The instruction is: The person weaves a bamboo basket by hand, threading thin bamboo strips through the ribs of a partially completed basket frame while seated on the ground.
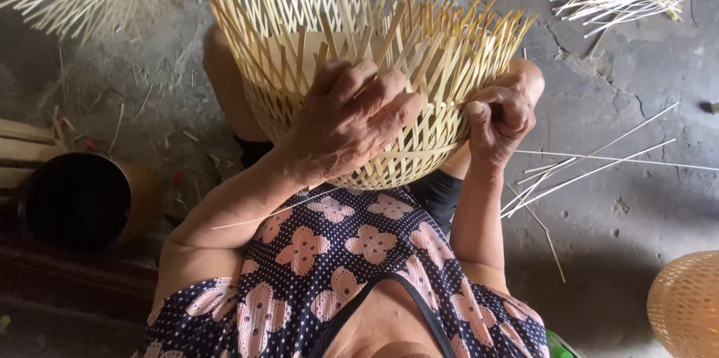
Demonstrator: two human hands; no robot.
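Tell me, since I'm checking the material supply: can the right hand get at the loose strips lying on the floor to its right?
Probably yes: the loose strips lie on bare floor just beside the right hand with nothing between, though its fingers are closed at the basket rim.
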